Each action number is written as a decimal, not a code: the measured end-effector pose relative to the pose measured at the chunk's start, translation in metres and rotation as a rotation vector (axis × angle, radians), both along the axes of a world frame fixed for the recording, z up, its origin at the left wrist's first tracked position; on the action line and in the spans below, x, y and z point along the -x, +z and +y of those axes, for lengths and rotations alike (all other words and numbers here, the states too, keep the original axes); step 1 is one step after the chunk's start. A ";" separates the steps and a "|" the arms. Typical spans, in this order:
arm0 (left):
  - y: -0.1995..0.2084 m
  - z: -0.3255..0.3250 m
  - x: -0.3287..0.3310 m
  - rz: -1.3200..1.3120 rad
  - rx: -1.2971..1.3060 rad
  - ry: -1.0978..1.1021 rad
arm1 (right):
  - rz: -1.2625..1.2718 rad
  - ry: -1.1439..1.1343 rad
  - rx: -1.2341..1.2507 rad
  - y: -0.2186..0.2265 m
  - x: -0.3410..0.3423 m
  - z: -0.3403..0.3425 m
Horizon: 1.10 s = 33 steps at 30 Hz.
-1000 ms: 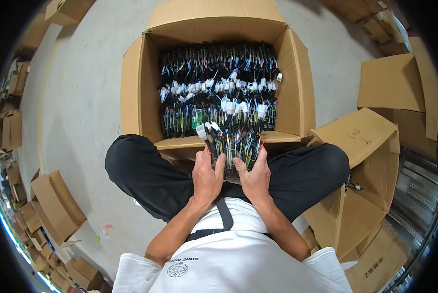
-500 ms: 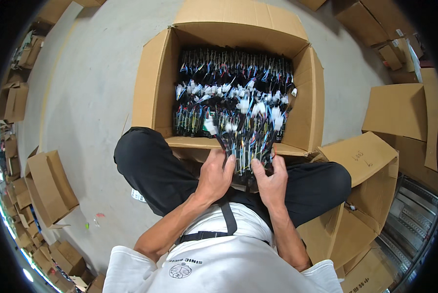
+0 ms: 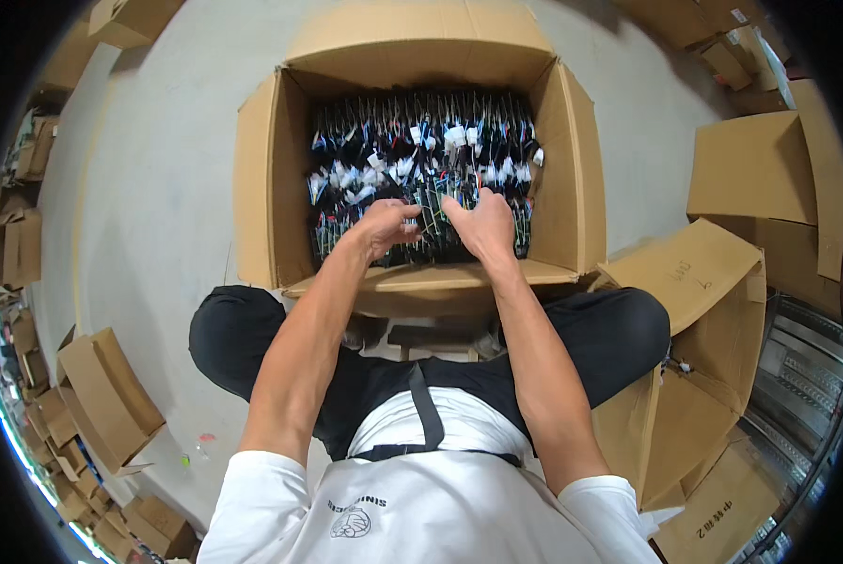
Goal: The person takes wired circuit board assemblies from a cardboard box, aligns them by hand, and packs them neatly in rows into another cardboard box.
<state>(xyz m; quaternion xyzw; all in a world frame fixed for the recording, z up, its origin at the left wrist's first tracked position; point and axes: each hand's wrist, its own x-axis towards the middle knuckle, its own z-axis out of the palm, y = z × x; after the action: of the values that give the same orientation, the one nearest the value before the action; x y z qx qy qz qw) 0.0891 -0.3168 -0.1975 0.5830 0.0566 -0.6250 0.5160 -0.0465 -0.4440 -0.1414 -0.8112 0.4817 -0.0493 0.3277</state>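
Note:
A bundle of thin wired circuit boards (image 3: pixel 431 211) stands on edge inside the open cardboard box (image 3: pixel 576 169), between my two hands. White plugs (image 3: pixel 454 138) on coloured wires stick out at its far end. My left hand (image 3: pixel 390 226) curls against the bundle's left side, its fingers pointing inward. On the other side, my right hand (image 3: pixel 485 224) grips it with thumb and fingers. More boards (image 3: pixel 374 117) fill the box in packed rows, their black, blue and red wires and white plugs lying between the rows. Part of the bundle's near end is hidden by my hands.
The box's near wall (image 3: pixel 421 277) stands just beyond my bent knees. An open carton (image 3: pixel 694 414) lies at my right, beside a metal ridged rack (image 3: pixel 797 367). Another open carton (image 3: pixel 111 395) sits on the floor to the left. Stacked cartons (image 3: pixel 760 179) line the right.
Both hands have moved forward from above my lap into the box, carrying the bundle of circuit boards down among the others. The view has shifted slightly.

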 end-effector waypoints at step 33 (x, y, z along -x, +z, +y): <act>-0.043 0.025 -0.031 -0.532 -0.479 -0.522 | 0.216 0.178 -0.523 -0.097 -0.027 0.014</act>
<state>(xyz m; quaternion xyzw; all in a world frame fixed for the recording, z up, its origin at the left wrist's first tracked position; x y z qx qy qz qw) 0.1199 -0.2922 -0.2405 0.8215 -0.0840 -0.5318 0.1879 -0.0200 -0.4302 -0.2383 -0.7388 0.4373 0.1919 0.4754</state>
